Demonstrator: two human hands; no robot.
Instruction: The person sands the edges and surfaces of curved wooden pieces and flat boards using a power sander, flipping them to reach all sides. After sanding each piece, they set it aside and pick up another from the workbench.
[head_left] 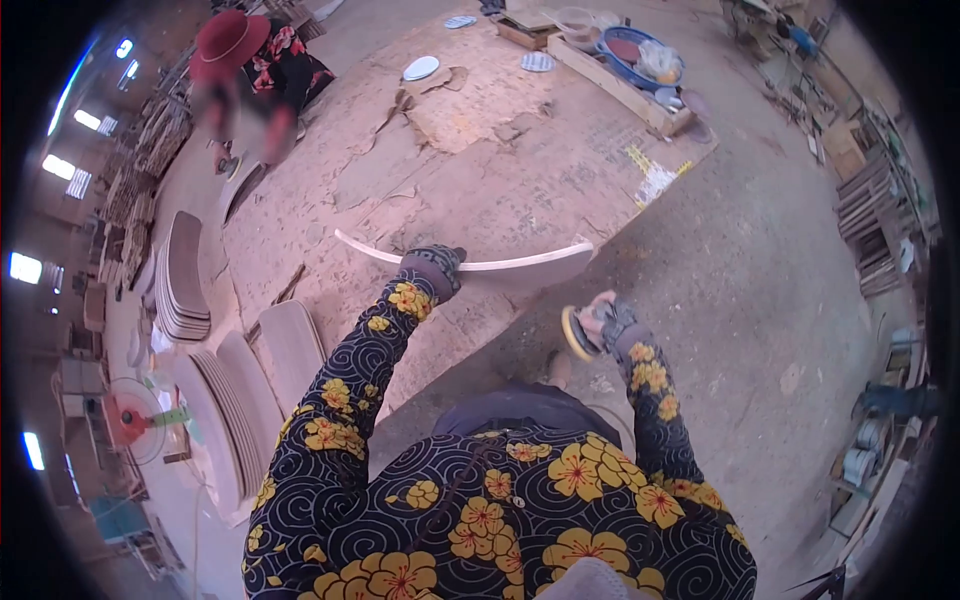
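My left hand [435,268], in a dark patterned glove, is closed round the upper edge of a curved wooden panel [530,270]. The panel's pale edge faces up, and it bows over the near side of the worn work table [450,190]. To the right, off the table's edge, my right hand [612,322] is wrapped round a round sander [577,333] with a yellow rim. The sander's pad is turned towards the left and is apart from the panel.
Stacks of curved panels [215,420] stand at the left. A co-worker in a red hat [232,42] holds another piece at the upper left. A blue basket [640,58] sits by a wooden beam [620,90] at the back right. A red fan [130,420] is far left.
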